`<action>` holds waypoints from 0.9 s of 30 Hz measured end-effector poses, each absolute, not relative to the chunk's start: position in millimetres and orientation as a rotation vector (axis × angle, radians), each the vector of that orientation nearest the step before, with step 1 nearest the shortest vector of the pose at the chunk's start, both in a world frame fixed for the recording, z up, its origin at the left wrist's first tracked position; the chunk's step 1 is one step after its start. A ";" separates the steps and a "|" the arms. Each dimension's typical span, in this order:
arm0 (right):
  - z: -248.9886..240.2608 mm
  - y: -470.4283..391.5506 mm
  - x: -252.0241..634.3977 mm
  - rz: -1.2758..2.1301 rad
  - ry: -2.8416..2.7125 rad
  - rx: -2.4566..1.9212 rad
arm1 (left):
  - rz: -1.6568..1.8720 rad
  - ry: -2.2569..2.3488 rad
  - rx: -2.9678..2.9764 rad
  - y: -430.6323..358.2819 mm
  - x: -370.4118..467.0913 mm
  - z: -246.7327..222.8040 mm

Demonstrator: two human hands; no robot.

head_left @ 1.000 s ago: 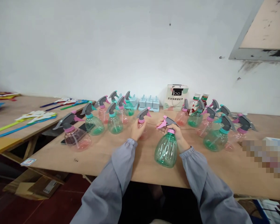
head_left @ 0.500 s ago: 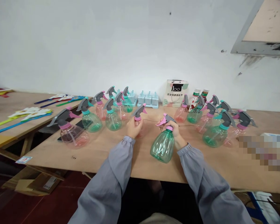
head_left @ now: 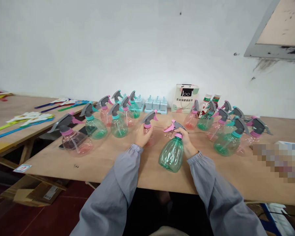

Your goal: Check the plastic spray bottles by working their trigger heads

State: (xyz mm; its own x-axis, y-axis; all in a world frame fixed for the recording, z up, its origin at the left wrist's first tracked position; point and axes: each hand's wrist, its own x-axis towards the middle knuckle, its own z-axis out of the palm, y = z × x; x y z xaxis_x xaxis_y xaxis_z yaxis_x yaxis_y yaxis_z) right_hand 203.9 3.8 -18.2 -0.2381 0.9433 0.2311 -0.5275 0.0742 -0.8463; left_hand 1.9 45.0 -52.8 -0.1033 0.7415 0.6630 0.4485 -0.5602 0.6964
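My left hand (head_left: 143, 135) is closed around the neck and upper body of a pink spray bottle (head_left: 151, 139), whose grey head and pink trigger point up to the right. Most of that bottle's body is hidden behind the hand. In my right hand (head_left: 186, 139) is a green spray bottle (head_left: 171, 155) with a pink collar, a grey head and a pink trigger facing left. The fingers wrap around its head and neck, and the bottle leans, base toward me. A gap separates the two bottles.
Several pink and green spray bottles (head_left: 119, 127) stand at left, and another group (head_left: 226, 143) at right. Pale blue moulds (head_left: 156, 105), a paper bag (head_left: 185, 98) and red-labelled bottles (head_left: 205, 104) line the wall. Coloured hand-shaped sticks (head_left: 36, 119) lie on the left table.
My left hand and the pink spray bottle have shifted slightly to the right. My right hand keeps its hold on the green spray bottle, almost unmoved.
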 end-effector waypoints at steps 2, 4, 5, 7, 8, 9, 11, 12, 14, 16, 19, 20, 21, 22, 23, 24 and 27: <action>-17.2 2.8 204.0 1.514 -1.043 -0.525 | 1.718 1.312 1.923 45.4 1.7 -53.1; -16.0 2.9 206.4 1.540 -1.017 -0.490 | 1.718 1.309 1.920 45.9 1.5 -53.6; -15.5 3.2 208.1 1.550 -1.006 -0.463 | 1.717 1.310 1.919 46.0 1.4 -53.9; -14.7 3.7 210.9 1.558 -0.986 -0.423 | 1.716 1.307 1.917 46.0 1.4 -54.4; -14.5 3.8 211.6 1.556 -0.975 -0.417 | 1.716 1.308 1.916 45.9 1.4 -54.6; -14.5 3.7 211.9 1.552 -0.961 -0.423 | 1.714 1.310 1.917 45.7 1.5 -54.7; -14.9 3.2 211.0 1.544 -0.933 -0.452 | 1.708 1.316 1.918 45.3 1.6 -54.7; -15.1 3.0 210.4 1.538 -0.926 -0.464 | 1.703 1.320 1.918 45.2 1.6 -54.7; -15.6 3.0 209.8 1.523 -0.925 -0.478 | 1.699 1.322 1.918 45.1 1.8 -54.5; -15.9 3.7 210.8 1.500 -0.930 -0.487 | 1.703 1.322 1.910 45.2 2.0 -54.6; -15.8 5.3 213.7 1.476 -0.932 -0.511 | 1.709 1.319 1.904 45.6 2.0 -55.0; -16.0 5.9 214.4 1.471 -0.943 -0.517 | 1.708 1.318 1.906 45.7 2.0 -55.1; -16.3 6.4 214.6 1.468 -0.959 -0.520 | 1.707 1.318 1.910 45.7 1.9 -55.1; -16.8 7.1 214.5 1.464 -0.978 -0.522 | 1.706 1.317 1.913 45.7 1.8 -55.1; -17.6 7.8 214.1 1.456 -0.995 -0.523 | 1.705 1.316 1.913 45.7 1.7 -55.0; -18.6 8.7 213.6 1.446 -1.007 -0.523 | 1.705 1.314 1.911 45.6 1.6 -54.9; -21.7 11.8 213.0 1.418 -1.004 -0.528 | 1.700 1.309 1.903 45.4 1.3 -54.3</action>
State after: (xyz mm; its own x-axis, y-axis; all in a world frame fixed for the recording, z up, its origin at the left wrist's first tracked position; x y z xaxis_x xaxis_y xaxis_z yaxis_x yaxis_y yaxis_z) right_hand 213.0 11.8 -21.7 -0.1372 0.9573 0.2545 -0.5582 0.1376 -0.8183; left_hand 1.3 45.4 -54.3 -0.0986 0.7545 0.6489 0.4342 -0.5541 0.7102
